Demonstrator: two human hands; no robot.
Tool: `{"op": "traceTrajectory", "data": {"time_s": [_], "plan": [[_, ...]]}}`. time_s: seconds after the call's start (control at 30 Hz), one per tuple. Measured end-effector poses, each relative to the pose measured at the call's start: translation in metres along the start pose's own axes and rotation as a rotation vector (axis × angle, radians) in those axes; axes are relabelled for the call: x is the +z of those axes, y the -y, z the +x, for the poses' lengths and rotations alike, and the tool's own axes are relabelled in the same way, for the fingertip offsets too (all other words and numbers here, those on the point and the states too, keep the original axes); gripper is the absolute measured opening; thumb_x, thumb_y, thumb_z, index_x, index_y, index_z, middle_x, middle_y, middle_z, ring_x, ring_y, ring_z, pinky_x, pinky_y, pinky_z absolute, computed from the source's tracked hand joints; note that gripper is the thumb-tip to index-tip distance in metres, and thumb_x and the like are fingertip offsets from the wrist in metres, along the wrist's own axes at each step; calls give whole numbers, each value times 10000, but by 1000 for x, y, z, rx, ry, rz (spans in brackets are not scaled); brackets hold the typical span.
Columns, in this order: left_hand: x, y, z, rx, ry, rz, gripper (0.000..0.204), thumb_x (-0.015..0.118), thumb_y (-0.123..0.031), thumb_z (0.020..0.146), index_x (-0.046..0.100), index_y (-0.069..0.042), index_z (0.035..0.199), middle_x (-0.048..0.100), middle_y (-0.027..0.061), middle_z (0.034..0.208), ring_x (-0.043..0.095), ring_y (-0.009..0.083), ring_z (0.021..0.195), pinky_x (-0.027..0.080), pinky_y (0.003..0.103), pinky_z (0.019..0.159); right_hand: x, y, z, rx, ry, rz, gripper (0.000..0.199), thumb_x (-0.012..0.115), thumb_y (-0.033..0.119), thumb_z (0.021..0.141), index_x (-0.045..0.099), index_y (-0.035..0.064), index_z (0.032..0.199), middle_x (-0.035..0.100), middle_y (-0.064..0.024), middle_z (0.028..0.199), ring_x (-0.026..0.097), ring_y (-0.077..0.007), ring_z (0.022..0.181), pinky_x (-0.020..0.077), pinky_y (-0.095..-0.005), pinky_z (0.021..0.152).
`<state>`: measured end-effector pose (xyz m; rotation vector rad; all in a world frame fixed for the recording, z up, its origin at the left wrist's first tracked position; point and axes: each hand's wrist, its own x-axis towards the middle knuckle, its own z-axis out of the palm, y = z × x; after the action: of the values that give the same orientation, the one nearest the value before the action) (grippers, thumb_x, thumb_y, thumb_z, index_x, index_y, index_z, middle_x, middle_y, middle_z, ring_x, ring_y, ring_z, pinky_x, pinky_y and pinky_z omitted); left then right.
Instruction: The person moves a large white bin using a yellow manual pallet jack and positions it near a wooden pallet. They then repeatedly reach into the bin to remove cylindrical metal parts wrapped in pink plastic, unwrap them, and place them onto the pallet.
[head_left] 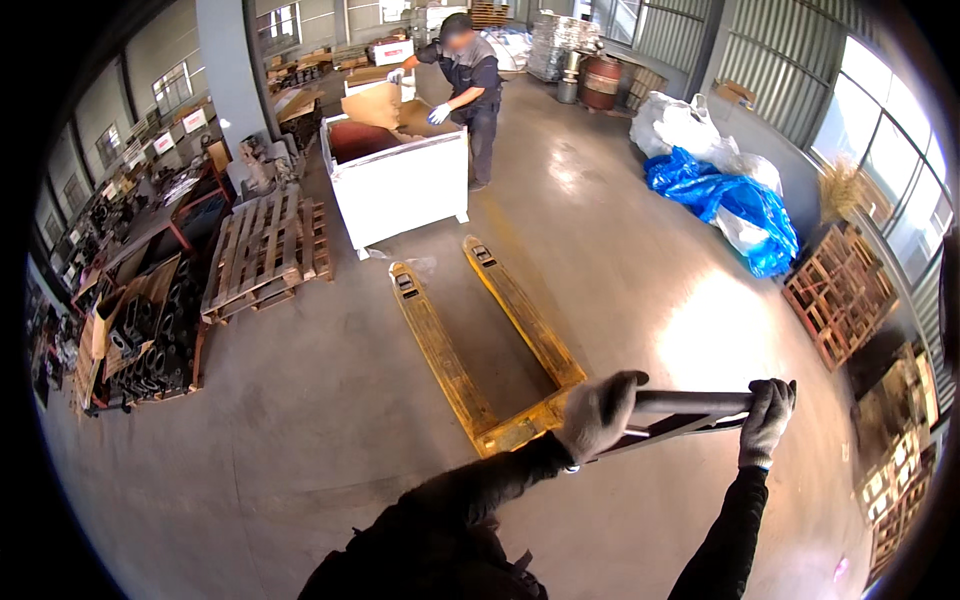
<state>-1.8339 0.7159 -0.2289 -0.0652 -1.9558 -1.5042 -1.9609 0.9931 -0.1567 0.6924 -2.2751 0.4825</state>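
My left hand (598, 415): wrapped round handle (692, 402)
My right hand (768, 418): likewise
White bin (405, 195): ahead-left of both, cardboard (372, 106) inside

Gloved hands (597, 414) (767, 422) on a grey handle (692, 402), yellow pallet-jack forks (438, 345) near a white bin (400, 198)

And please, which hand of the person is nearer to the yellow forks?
Left. The left hand grips the left end of the handle, appearing beside the yellow forks; the right hand grips its right end, farther to the right.
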Motion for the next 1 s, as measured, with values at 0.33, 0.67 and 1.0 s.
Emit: {"op": "traceTrajectory", "data": {"time_s": [0.33,0.67,1.0], "plan": [[39,-2,38,-15,-27,199,326,471,-198,1057,674,-17,1237,729,153,923,706,298,776,561,385,766,127,-58,133,-177,34,472,393,400,288,1011,613,37,796,615,-107,888,596,-297,1045,247,-514,1209],[73,29,78,-168,-402,345,307,516,-170,964,706,-21,1154,695,136,791,675,324,688,532,410,669,269,-30,233,-452,54,815,245,508,169,922,696,56,812,663,-117,900,626,-319,1031,327,-538,1159],[-18,82,86,-202,-896,642,550,382,-367,1063,717,53,951,703,142,736,718,236,702,549,319,659,321,48,261,-623,-110,859,168,570,215,843,691,104,807,655,-68,860,617,-298,914,451,-500,1006]]}}
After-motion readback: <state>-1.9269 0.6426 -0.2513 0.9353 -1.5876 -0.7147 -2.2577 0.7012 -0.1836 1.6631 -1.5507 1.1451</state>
